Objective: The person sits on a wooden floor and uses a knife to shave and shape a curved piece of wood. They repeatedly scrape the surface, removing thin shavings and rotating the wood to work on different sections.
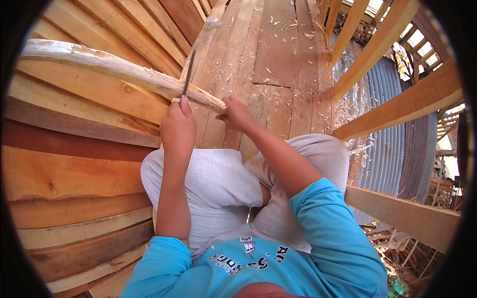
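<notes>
Head view: hands (pixel 177 126) grip knife (pixel 188 74), rough pale pole (pixel 114 69); shavings (pixel 288 25) strewn.

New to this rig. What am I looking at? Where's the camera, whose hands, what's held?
One picture, from a fisheye camera worn on a person's head, looking down; straight edges bend near the rim. No robot: both forearms entering from below are the wearer's. The left hand grips a dark narrow blade laid against a rough, pale wooden pole. The right hand holds the pole's near end. The person sits on a plank floor strewn with wood shavings. Stacked boards stand at the left.
</notes>
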A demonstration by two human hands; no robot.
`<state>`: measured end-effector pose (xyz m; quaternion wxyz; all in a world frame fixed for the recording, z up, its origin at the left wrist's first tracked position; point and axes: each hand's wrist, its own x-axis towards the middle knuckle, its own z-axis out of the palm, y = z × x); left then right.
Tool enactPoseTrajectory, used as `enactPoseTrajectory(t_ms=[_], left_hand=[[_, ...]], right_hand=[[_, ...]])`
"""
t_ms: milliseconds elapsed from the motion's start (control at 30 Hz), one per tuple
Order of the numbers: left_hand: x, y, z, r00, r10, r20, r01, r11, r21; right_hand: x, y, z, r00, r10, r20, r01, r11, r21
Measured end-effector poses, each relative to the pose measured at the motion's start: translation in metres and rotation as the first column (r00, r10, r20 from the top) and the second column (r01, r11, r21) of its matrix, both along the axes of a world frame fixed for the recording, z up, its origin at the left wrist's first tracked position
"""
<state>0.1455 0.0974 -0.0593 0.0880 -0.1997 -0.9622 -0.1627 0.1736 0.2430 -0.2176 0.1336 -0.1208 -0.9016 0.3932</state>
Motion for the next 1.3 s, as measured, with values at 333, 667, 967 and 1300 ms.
enactPoseTrajectory(t_ms=[333,667,967,1300], left_hand=[[-0.011,-0.004,0.041,0.999,-0.022,-0.047,0.020,0.999,-0.048],[-0.012,0.000,0.053,0.997,-0.058,-0.044,0.051,0.988,-0.145],[-0.014,-0.004,0.054,0.999,-0.029,0.026,0.033,0.982,-0.184],[-0.013,-0.018,-0.004,0.960,-0.119,0.252,0.184,0.950,-0.252]], right_hand=[[0.001,-0.003,-0.001,1.000,-0.006,-0.017,0.006,1.000,0.015],[0.000,-0.003,-0.001,1.000,-0.001,-0.002,0.001,1.000,0.022],[0.001,-0.002,-0.002,1.000,0.008,0.013,-0.008,1.000,-0.006],[0.000,-0.010,-0.001,0.999,0.045,0.006,-0.045,0.999,0.013]])
